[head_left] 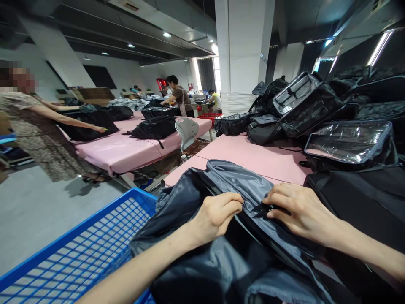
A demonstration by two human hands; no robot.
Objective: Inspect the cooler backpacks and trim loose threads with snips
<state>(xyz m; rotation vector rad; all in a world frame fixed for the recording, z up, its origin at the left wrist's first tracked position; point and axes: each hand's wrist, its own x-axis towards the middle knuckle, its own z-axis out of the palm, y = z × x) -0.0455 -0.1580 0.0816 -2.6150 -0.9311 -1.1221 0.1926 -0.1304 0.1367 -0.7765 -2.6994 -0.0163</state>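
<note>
Head view: L hand (221,212), fingertips pinched on edge of bag (226,261); whether a thread is caught there too, can't tell. R hand (295,209), fingers closed round small dk. tool (260,210), prob. snips, pointed end twd. L fingertips. Risks (judged): tips close to grey lining (237,177), so a slipped pinch or loose fold cd. mean nicked cloth; same slip cd. bring point onto L fingertips; bag limp, may sag twd. basket (110,207) if let go. Bag, 1 no., dk. outer: directly before wearer, near edge of pink table (240,152), overlapping basket in view; contact n/k. Mouth spread open, facing up & approx. twd. wearer. Edge runs far L to near R, betw. hands; long axis seems to follow it, but cloth crumpled & near end cut by frame, so uncertain. Beyond, R: heap (303,112) of blk. bags. Far L: 2nd table (104,156), co-worker (38,131).
</note>
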